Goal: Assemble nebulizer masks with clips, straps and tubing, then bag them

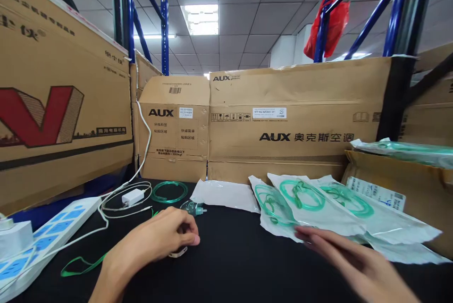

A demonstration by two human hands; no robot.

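My left hand (159, 239) rests on the black table with its fingers curled around a small clear mask piece (179, 251), whose green strap (79, 264) trails off to the left. My right hand (339, 256) stretches forward with fingers out flat, its tips touching the nearest of several sealed packets (304, 199) of green tubing fanned across the table. A loose coil of green tubing (170, 191) lies beyond the left hand, beside a small clear connector with a green tip (193, 207). An empty opened packet (226, 194) lies flat behind it.
Cardboard boxes (293, 119) wall in the back and left of the table. A white power strip (46, 234) with a charger (132, 197) and white cables sits at the left. An open carton (399, 189) at the right holds more packets. Blue racking stands behind.
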